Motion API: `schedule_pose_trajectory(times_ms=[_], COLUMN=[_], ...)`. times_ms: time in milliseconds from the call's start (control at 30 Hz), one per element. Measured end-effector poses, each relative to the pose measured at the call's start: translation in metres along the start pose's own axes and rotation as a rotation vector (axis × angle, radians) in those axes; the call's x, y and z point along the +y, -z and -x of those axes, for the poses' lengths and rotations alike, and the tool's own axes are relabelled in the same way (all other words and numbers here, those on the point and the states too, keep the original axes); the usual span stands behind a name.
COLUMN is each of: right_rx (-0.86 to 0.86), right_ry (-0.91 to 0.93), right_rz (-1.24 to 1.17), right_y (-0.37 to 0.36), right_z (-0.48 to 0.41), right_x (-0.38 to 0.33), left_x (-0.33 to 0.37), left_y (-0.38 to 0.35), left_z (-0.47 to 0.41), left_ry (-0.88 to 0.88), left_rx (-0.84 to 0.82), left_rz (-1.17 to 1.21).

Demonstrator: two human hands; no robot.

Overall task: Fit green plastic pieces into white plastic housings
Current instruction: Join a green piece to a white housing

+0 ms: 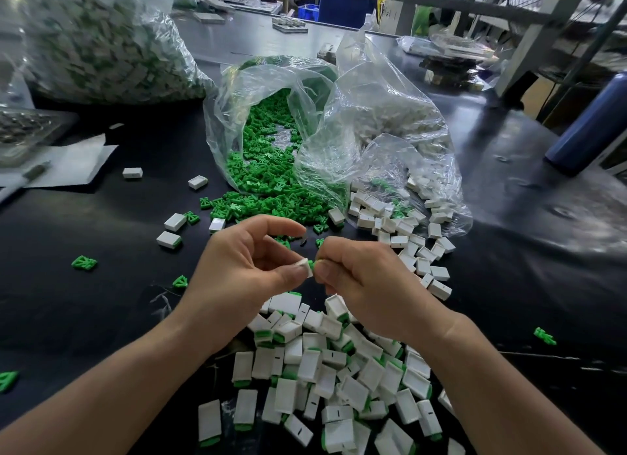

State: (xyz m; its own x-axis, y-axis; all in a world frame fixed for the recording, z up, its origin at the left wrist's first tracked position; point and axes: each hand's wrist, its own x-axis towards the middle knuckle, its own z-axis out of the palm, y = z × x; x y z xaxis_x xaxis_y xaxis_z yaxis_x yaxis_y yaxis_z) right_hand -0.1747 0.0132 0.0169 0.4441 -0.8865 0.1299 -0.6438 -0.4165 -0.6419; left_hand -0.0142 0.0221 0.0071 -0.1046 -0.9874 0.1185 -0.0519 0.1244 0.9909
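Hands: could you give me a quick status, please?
Left hand pinches housing. Right hand pinches green piece at its mouth. Nothing in the way.

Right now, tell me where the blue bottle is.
In the head view the blue bottle sits at the far right of the black table, just right of the clear bag of white housings.

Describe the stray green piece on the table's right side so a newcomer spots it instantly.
On the black table, find the right hand. Past its wrist, towards the table's right edge, lies the stray green piece. It sits alone on bare tabletop, while other green pieces lie left of the left hand or by the bags.
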Motion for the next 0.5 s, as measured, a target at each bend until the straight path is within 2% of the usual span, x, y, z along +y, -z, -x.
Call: schedule_pose_trajectory(times_ms=[200, 500], right_rx=[-0.075, -0.157], right_ry=[0.100, 0.146], right_rz=[0.235, 0.363], right_y=[0.0030, 0.0010], right_z=[0.0005, 0.0007], right_x=[-0.0041, -0.0063], left_x=[-0.0040, -0.0023], left_y=[0.0006, 0.0012], left_z=[0.0015, 0.0030], left_ry=[-0.072, -0.085], left_rx=[-0.030, -0.084], left_rz=[-0.145, -0.285])
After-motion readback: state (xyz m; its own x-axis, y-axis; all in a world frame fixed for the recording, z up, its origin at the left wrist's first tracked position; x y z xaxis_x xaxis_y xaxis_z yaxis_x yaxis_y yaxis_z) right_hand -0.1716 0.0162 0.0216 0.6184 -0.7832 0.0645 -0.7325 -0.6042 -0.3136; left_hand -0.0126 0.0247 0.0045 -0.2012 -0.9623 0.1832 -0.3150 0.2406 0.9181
